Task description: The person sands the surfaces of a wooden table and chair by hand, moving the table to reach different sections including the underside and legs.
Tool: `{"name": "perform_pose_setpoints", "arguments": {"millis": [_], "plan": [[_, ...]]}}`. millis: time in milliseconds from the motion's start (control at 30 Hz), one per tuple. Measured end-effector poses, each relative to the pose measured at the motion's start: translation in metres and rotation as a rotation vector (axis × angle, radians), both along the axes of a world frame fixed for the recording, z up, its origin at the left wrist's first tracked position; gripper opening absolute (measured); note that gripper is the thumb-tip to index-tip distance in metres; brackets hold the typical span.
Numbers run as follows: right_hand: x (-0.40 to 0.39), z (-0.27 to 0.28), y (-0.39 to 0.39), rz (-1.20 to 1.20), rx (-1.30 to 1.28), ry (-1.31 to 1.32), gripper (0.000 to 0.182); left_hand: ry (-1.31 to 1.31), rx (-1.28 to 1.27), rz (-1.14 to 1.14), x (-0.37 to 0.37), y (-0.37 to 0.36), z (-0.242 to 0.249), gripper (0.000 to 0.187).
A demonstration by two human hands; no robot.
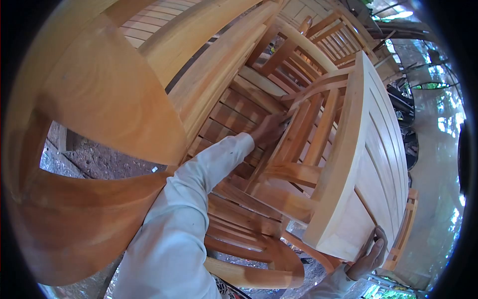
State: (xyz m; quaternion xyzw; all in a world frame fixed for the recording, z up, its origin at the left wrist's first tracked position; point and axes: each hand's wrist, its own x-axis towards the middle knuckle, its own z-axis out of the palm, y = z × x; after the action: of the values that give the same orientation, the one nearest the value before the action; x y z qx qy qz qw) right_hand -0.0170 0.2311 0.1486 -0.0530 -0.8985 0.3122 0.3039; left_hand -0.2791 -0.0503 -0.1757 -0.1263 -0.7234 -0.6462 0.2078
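A light wooden chair (334, 199) lies tilted, its slatted seat (381, 164) facing right and its underside bars facing left. My left hand (269, 130), at the end of a pale sleeve, reaches in beside the bars. Its fingers are closed near the frame, around something dark and small that I cannot make out. At the lower corner of the seat my right hand (369, 255) grips the edge, fingertips bent over the slats. Behind my left hand is another slatted wooden surface (234, 112).
Large curved wooden parts (114, 94) fill the left side close to me. A slatted piece with a rounded frame (249, 271) stands below. More wooden chairs (333, 37) are stacked at the back. Pale sheeting (440, 164) hangs at the right.
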Motion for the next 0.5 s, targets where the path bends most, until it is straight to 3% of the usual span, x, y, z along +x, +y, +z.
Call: {"name": "perform_pose_setpoints", "arguments": {"millis": [200, 300, 400, 500], "plan": [[0.002, 0.002, -0.002, 0.009, 0.017, -0.013, 0.047, -0.352, -0.037, -0.053, 0.010, 0.008, 0.002, 0.038], [-0.001, -0.004, -0.002, -0.006, -0.036, 0.059, 0.045, -0.266, 0.131, 0.052, 0.013, 0.020, -0.007, 0.040], [0.003, -0.002, -0.001, -0.052, 0.102, 0.040, 0.046, -0.147, 0.104, 0.098, 0.015, 0.024, -0.012, 0.040], [0.005, -0.003, -0.009, -0.070, 0.121, 0.063, 0.048, -0.212, 0.279, 0.136, 0.021, 0.030, -0.007, 0.033]]}}
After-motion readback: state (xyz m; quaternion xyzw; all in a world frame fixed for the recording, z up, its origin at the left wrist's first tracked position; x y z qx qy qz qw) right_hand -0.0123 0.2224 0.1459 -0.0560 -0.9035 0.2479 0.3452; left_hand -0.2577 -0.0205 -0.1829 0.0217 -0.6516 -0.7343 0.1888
